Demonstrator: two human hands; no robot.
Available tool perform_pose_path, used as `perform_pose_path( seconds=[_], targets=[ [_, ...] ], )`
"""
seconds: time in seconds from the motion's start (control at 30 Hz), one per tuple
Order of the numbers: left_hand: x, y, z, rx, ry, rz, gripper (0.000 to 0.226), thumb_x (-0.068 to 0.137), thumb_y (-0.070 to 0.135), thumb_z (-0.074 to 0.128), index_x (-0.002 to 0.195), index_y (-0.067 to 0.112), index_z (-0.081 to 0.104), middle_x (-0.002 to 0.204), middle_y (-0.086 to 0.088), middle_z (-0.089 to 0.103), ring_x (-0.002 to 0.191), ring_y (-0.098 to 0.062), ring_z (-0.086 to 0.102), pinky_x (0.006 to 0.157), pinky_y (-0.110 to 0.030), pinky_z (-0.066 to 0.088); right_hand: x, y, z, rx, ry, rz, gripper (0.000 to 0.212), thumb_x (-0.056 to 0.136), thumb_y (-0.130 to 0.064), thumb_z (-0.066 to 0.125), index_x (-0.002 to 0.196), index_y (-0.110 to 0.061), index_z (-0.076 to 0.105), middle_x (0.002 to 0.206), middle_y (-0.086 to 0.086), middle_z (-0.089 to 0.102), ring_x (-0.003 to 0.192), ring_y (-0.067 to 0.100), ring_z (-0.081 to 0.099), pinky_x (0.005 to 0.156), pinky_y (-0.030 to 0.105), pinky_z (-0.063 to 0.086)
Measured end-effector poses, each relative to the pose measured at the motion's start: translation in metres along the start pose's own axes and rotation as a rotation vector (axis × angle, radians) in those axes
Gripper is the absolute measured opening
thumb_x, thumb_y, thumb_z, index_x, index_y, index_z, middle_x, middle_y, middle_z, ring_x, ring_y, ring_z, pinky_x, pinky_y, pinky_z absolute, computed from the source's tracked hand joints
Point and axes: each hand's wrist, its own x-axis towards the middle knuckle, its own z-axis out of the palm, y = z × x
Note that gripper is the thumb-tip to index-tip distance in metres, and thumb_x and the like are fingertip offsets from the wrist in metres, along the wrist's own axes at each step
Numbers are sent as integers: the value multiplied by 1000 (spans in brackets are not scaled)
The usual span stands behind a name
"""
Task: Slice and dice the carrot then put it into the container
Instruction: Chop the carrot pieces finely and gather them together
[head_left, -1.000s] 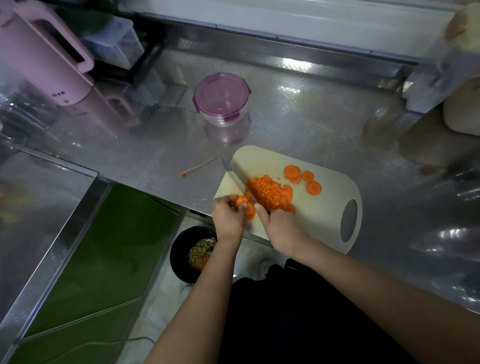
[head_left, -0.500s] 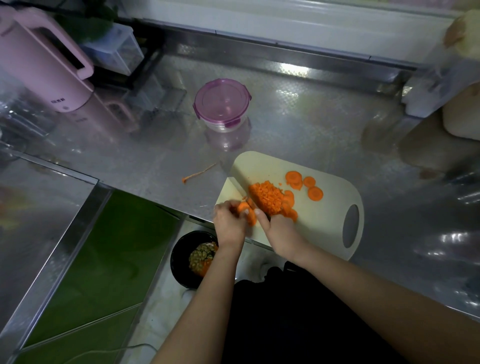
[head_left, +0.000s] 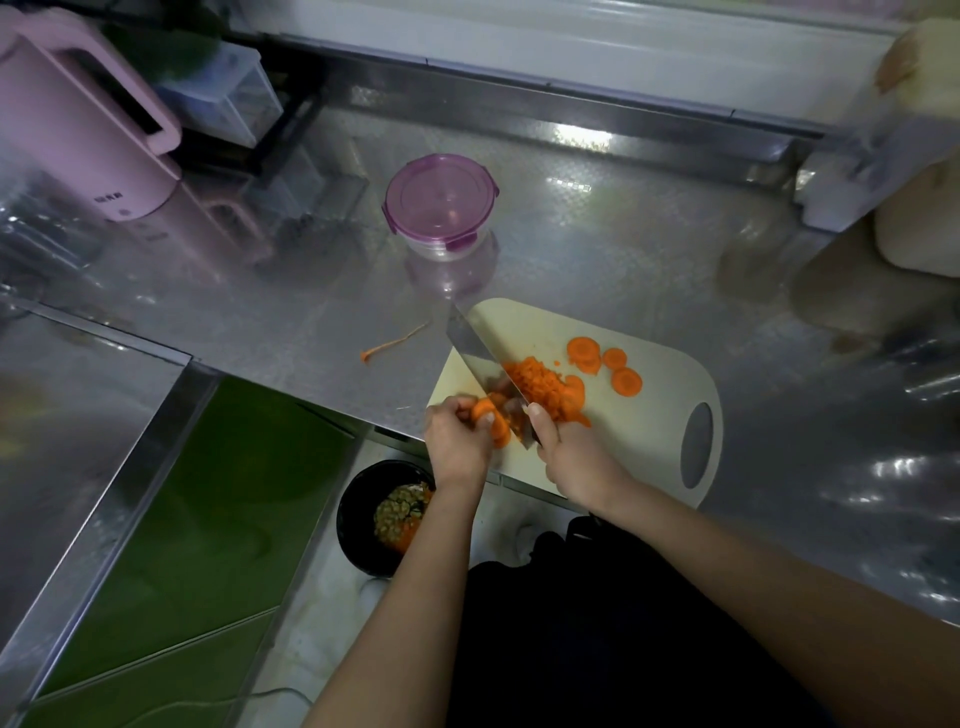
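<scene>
Between the two hands, at the near-left corner of the cutting board: a short stack of carrot slices. The left hand pinches the stack, fingers curled over the top. The right hand is wrapped round the knife handle, thumb up by the blade's heel; the handle itself is hidden in the fist. The blade runs away from the right hand, up and to the left, with the tip past the board's far-left edge. It is tilted, flat face showing, just right of the held stack. Whether the edge touches the board: cannot tell, blurred there.

Just beyond the right thumb, right of the blade: diced carrot pile, up against the blade. Further out and to the right of that hand: a few round slices, flat on the board, uncut.

Well beyond the left hand, past the knife tip: round container, purple clip lid on, standing on the steel counter, apart from the board. Beyond and left of the left hand: a thin carrot strip on the counter, near the board, not touching.

Beside the left forearm, below counter level: black bowl with scraps. Far left of both hands: pink kettle.
</scene>
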Motion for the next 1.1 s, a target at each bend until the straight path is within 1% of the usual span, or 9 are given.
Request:
perform_pose_path(
  seconds=[0.2,0.27,0.3,0.33,0.4,0.5,0.87,1.0,1.1],
  targets=[
    [0,1,-1,9,-2,10,17,82,14,70,98,12,66,109,-10,62,89,-14,58,82,-20,42,2,-3,2,-71,-23,23,63,103,-40,20,54,-11,45,51,3,37,50,15,37,49,21,25],
    [0,2,-1,9,-11,3,17,82,14,70,98,12,66,109,-9,61,86,-12,56,81,-20,42,1,-5,0,-39,-39,87,52,104,-33,19,101,-3,62,66,5,45,56,14,40,50,18,27],
    [0,3,-1,9,-16,3,17,82,14,70,98,12,66,109,-9,62,85,-12,56,81,-20,42,2,-4,1,-33,-39,96,48,104,-31,21,121,0,54,77,7,48,63,16,43,56,19,32],
    [0,3,-2,13,-20,6,16,81,13,71,97,12,66,108,-10,62,85,-13,57,80,-20,43,2,-3,2,-38,-45,83,51,103,-34,22,123,2,52,83,9,49,72,20,47,65,23,36],
    [1,4,-3,12,-26,20,13,80,11,71,91,12,65,104,-10,63,84,-15,58,77,-20,42,1,-3,6,-107,-43,40,61,102,-43,22,89,2,62,75,10,52,79,24,52,72,27,37],
    [0,4,-5,1,-27,45,11,78,8,71,83,14,63,100,-12,64,82,-15,58,73,-19,41,3,-3,15,-162,-5,27,62,100,-47,23,54,-9,41,57,7,43,71,26,50,68,28,35],
    [0,4,-7,14,-42,44,15,78,7,70,86,17,60,102,-10,63,82,-13,55,74,-17,39,7,-5,13,-111,6,34,59,101,-46,25,54,-13,40,59,8,49,70,28,55,66,29,39],
    [-1,4,-5,9,-36,11,25,81,9,69,104,11,58,110,-10,58,87,-11,50,79,-13,36,8,-6,4,-62,8,57,64,102,-44,23,48,-12,36,50,4,42,50,14,42,52,25,28],
    [-1,3,-5,11,-36,25,19,81,9,69,95,15,58,108,-11,59,87,-13,52,82,-19,40,6,-6,4,-29,33,39,65,101,-46,24,46,-13,36,48,2,41,49,13,41,49,21,26]
  ],
)
